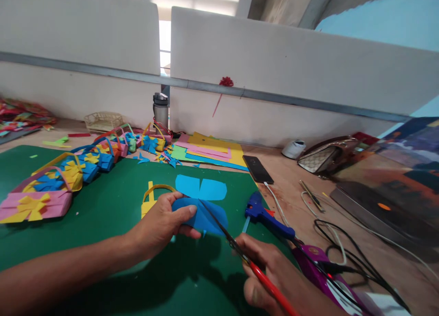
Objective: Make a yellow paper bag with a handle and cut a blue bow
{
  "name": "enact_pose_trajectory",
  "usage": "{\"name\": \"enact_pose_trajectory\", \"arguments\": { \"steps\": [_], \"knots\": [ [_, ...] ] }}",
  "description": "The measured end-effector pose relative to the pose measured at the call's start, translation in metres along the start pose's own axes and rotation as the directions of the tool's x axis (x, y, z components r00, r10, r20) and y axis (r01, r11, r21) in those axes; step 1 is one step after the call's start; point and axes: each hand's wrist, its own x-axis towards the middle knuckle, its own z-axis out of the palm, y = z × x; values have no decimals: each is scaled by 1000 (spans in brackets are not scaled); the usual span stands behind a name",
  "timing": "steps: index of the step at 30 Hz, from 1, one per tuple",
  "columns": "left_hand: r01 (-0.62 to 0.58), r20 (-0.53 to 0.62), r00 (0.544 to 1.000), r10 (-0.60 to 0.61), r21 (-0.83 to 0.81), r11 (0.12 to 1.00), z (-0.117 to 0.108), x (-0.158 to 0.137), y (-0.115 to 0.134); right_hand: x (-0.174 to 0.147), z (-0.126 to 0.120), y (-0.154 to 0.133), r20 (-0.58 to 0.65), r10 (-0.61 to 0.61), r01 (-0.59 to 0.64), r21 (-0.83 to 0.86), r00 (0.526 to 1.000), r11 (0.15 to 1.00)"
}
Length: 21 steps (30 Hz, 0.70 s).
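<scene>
My left hand (164, 220) pinches a rounded piece of blue paper (209, 220) between thumb and fingers, above the green mat. In my right hand (264, 265) is a pair of scissors (236, 247) with red handles, its blades lying across the blue paper. Whether the blades are cutting into it I cannot tell. Just beyond, a second blue paper piece (202, 187) with a notch in its middle rests on the mat. Partly hidden behind my left hand is a small yellow paper basket (148, 208) with a handle.
Finished paper baskets (37, 206) line the left of the green mat (113, 206). Coloured sheets (236, 149) and scraps lie at the back, near a bottle (160, 112). To the right are a blue glue gun (260, 213), a phone (258, 169), cables and a purple power strip (312, 256).
</scene>
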Motion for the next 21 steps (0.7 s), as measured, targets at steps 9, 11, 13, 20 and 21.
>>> {"name": "enact_pose_trajectory", "arguments": {
  "steps": [9, 11, 13, 20, 21],
  "knots": [
    [-21, 6, 1000, 21, 33, 999, -1, 0, -1, 1, 1, 2, -6, -12, 12, -17, 1000, 1000],
    [-21, 6, 1000, 21, 27, 999, -1, 0, -1, 1, 1, 2, -14, 7, -7, -24, 1000, 1000],
    [-19, 0, 1000, 19, 24, 1000, -1, 1, -1, 0, -1, 2, -4, 16, -16, -4, 1000, 1000],
    [-29, 11, 1000, 28, 34, 999, -2, 1, -2, 0, -1, -1, -7, 3, -3, 49, 1000, 999],
    [-27, 11, 1000, 27, 43, 999, -2, 2, -3, 0, -1, -1, -12, -1, 2, 44, 1000, 999]
  ]
}}
